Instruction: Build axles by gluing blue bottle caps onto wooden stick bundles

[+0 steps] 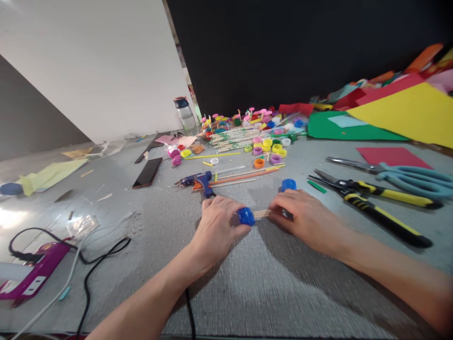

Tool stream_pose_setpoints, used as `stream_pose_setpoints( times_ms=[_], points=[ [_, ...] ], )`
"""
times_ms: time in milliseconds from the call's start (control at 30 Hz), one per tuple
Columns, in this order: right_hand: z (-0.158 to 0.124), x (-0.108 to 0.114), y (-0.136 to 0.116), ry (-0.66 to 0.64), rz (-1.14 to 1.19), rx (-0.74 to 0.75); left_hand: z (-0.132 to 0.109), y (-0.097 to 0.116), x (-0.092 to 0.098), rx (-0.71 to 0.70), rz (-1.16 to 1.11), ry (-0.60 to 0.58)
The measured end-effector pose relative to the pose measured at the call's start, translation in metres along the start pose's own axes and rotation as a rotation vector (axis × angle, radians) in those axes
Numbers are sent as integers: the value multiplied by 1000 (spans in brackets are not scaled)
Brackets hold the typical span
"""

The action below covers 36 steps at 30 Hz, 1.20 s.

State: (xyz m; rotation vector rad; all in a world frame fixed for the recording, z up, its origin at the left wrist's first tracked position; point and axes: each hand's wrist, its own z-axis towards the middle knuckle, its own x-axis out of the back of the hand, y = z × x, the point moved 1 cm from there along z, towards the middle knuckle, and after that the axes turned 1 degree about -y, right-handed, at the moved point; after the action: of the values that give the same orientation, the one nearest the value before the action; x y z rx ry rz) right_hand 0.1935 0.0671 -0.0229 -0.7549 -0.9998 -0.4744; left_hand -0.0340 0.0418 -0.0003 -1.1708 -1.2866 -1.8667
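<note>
My left hand [219, 224] is closed around a blue bottle cap [247, 216], held low over the grey table. Pale wooden sticks [262, 214] run from that cap across to my right hand [300, 215], whose fingers pinch their other end. A second blue bottle cap [289, 184] shows just beyond my right fingers; whether they touch it I cannot tell. Just past my left hand lies a blue hot glue gun [201, 181] with an orange trigger.
Yellow-handled pliers [375, 198] and blue-handled scissors [396, 174] lie right. A phone [147, 173] and a purple power strip [38, 269] with cables are left. Bottle caps [267, 143], wrapped sticks [230, 138] and a water bottle [185, 115] stand farther back, coloured sheets [406, 113] at back right.
</note>
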Motion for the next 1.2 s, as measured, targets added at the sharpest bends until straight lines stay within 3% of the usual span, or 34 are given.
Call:
stream_pose_setpoints(
  times_ms=[400, 1200],
  points=[
    [1, 6, -2, -2, 66, -27, 0, 1, 0, -5, -25, 15],
    [1, 0, 1, -32, 43, 95, 1, 0, -2, 22, -41, -13]
  ],
)
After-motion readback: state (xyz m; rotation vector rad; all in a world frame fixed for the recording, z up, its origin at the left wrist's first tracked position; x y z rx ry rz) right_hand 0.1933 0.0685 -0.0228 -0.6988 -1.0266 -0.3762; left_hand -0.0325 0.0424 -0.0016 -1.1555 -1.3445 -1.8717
